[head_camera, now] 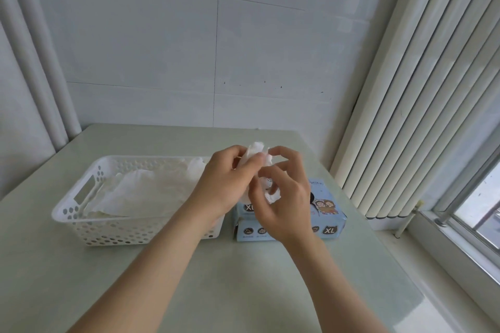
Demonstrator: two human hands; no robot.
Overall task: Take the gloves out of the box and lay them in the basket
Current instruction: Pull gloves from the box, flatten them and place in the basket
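The task is partly done, as far as one can judge. A pile of gloves [135, 192], thin and white, already lies flat in the white basket [121, 232], which stands on the left part of the table [243, 278]. It covers most of the bottom, so it seems several gloves are already moved, but how many I cannot count. The blue box [328, 215] marked XL stands just beside the basket on its right side. Both hands are close together above the box, and one more glove [255, 150] is between them, crumpled and not yet spread. The left hand [224, 184] grips the upper part of this glove with curled fingers and thumb. The right hand [286, 197] has its fingers curled around the lower part, and a small white piece shows under them, so I judge it also pinches the glove. The glove is in the air, over the box and a little to the right of the basket, and I cannot tell if its end is fully out of the opening, because the hands hide the top of the box. What is left: to free this glove, carry it to the left and lay it on the pile. How many gloves remain inside the box cannot be seen, so the end of the task cannot be estimated.
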